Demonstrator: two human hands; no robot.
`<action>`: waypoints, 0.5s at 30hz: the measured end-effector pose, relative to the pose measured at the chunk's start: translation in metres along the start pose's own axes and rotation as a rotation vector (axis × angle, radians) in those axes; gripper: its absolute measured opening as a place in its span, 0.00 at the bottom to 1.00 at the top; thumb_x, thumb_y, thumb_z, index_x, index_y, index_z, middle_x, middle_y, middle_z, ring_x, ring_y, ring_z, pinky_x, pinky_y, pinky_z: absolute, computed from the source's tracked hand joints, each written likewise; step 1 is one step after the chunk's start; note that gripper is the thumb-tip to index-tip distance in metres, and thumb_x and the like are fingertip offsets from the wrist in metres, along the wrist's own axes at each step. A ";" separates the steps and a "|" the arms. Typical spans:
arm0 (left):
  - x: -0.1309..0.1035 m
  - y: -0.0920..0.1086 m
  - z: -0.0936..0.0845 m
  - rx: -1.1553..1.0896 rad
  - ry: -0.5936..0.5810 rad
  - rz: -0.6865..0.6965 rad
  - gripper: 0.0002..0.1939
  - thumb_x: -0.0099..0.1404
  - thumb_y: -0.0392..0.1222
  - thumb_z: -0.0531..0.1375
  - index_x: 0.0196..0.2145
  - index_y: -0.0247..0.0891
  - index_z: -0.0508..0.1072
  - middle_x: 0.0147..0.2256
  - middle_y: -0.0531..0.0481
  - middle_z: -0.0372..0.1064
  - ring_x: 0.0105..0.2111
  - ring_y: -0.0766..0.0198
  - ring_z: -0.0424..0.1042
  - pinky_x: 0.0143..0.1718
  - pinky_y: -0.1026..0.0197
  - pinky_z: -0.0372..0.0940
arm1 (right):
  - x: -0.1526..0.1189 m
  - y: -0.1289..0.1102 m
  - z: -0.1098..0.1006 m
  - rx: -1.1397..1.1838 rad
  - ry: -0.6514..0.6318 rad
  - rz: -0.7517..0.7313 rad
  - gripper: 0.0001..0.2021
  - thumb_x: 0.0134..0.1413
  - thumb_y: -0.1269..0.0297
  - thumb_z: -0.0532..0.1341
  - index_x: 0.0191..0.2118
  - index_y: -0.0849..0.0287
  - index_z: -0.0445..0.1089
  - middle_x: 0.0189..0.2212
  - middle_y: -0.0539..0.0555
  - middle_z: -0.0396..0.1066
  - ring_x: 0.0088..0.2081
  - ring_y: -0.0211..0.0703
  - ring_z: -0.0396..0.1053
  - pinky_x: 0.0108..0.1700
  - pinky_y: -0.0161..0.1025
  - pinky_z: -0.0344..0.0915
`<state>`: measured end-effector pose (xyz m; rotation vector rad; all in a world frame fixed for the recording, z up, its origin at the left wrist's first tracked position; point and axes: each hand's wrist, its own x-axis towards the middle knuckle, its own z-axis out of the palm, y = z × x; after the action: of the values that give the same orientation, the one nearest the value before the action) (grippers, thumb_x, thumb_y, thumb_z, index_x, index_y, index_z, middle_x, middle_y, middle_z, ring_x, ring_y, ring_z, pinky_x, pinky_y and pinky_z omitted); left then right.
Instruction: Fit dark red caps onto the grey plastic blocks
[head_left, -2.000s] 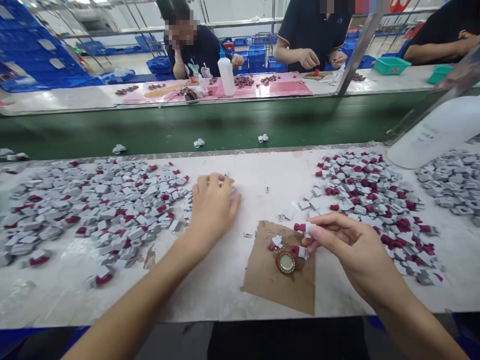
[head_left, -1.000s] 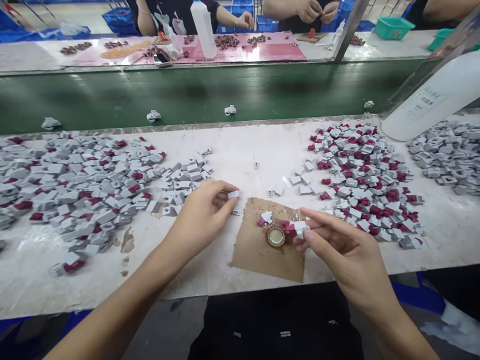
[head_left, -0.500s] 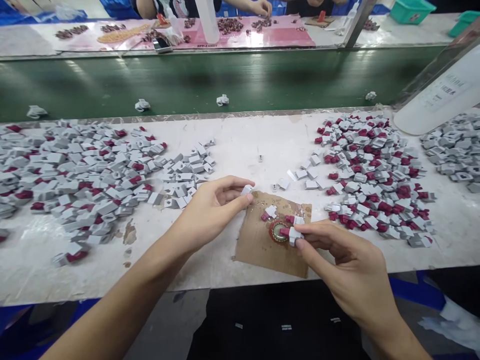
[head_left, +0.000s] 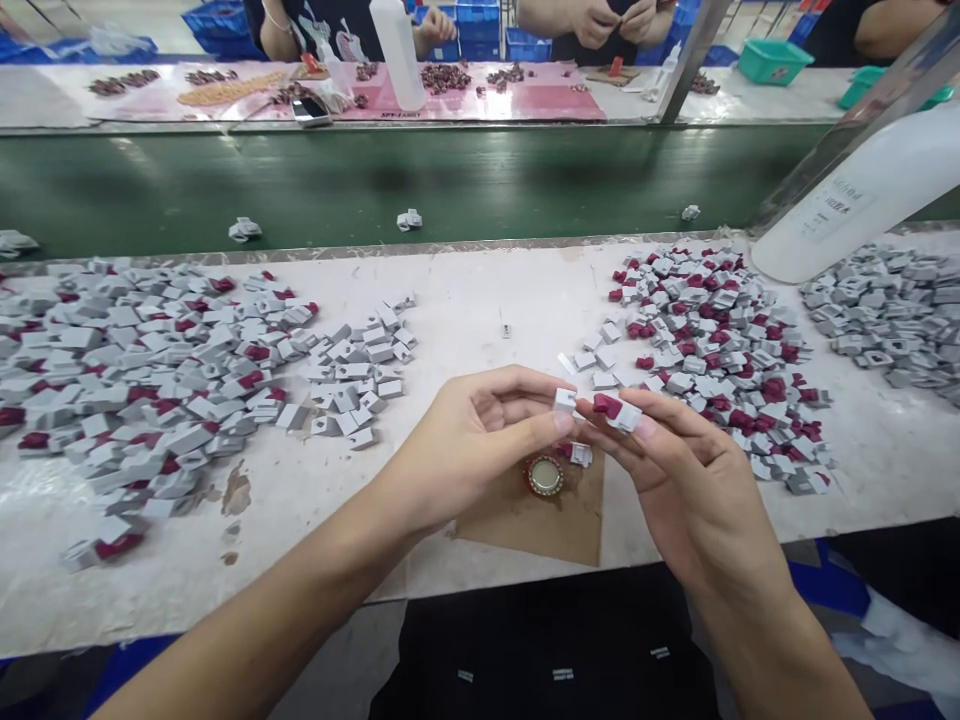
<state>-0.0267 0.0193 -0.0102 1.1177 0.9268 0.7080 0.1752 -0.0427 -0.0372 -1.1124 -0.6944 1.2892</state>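
Observation:
Between thumb and fingers, my left hand (head_left: 480, 440) pinches a small grey plastic block (head_left: 565, 401). Facing it, a grey-and-maroon plastic piece (head_left: 616, 410) is gripped by my right hand (head_left: 682, 470), its maroon end turned toward the grey block. A narrow gap separates the two parts. Below the hands lies a brown cardboard square (head_left: 525, 525), partly covered by them. On it rests an upturned bottle cap (head_left: 544, 476), and beside the cap another grey-and-maroon piece (head_left: 580, 455) shows in part.
Heaps of grey and maroon pieces lie left (head_left: 172, 370) and right (head_left: 705, 340). A white bottle (head_left: 840, 210) leans at the right, near a pile of grey parts (head_left: 892, 320). Several pieces sit on the green belt (head_left: 315, 180); co-workers' hands (head_left: 611, 22) show beyond.
My right hand has lifted its grey-and-maroon piece from over the bottle cap, up and toward my left hand. My left hand has moved right with the grey block. The view has tilted up slightly.

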 end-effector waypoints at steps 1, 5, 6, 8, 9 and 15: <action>0.001 0.000 0.002 -0.023 -0.018 -0.002 0.14 0.69 0.47 0.75 0.50 0.40 0.86 0.46 0.42 0.88 0.47 0.47 0.88 0.52 0.47 0.83 | 0.002 -0.001 0.002 0.016 0.001 0.000 0.08 0.61 0.57 0.80 0.45 0.48 0.90 0.44 0.53 0.90 0.48 0.53 0.89 0.59 0.51 0.86; 0.004 -0.001 0.005 -0.055 -0.028 0.008 0.16 0.70 0.46 0.75 0.53 0.40 0.86 0.48 0.41 0.88 0.49 0.47 0.88 0.52 0.47 0.83 | 0.004 -0.004 0.004 0.016 0.025 -0.015 0.09 0.60 0.56 0.81 0.44 0.49 0.90 0.44 0.53 0.90 0.46 0.53 0.89 0.59 0.53 0.86; 0.005 -0.001 0.005 -0.053 -0.032 0.008 0.16 0.70 0.46 0.75 0.53 0.40 0.86 0.49 0.41 0.88 0.48 0.47 0.88 0.51 0.48 0.83 | 0.004 -0.003 0.003 0.006 0.023 -0.021 0.09 0.60 0.56 0.81 0.45 0.49 0.89 0.45 0.53 0.90 0.47 0.53 0.89 0.59 0.54 0.85; 0.005 -0.001 0.005 -0.048 -0.042 0.005 0.15 0.71 0.45 0.74 0.53 0.39 0.86 0.49 0.41 0.88 0.46 0.49 0.88 0.49 0.48 0.83 | 0.004 -0.001 0.001 -0.018 0.015 -0.034 0.09 0.62 0.57 0.80 0.46 0.48 0.89 0.47 0.53 0.90 0.49 0.53 0.89 0.61 0.54 0.84; 0.005 -0.001 0.005 -0.043 -0.043 0.007 0.15 0.72 0.45 0.74 0.53 0.39 0.86 0.49 0.41 0.88 0.46 0.50 0.88 0.49 0.49 0.84 | 0.004 0.000 0.000 -0.032 0.014 -0.041 0.09 0.62 0.56 0.79 0.47 0.47 0.89 0.47 0.53 0.90 0.50 0.54 0.88 0.61 0.55 0.84; 0.005 -0.002 0.008 0.069 -0.019 0.088 0.07 0.71 0.43 0.74 0.46 0.42 0.88 0.44 0.46 0.88 0.44 0.51 0.87 0.47 0.51 0.84 | 0.006 0.005 -0.004 -0.166 -0.023 -0.042 0.10 0.64 0.55 0.79 0.49 0.46 0.89 0.46 0.53 0.90 0.49 0.52 0.87 0.55 0.49 0.85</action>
<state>-0.0168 0.0194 -0.0124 1.2310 0.8954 0.7404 0.1780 -0.0387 -0.0446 -1.2118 -0.8499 1.2274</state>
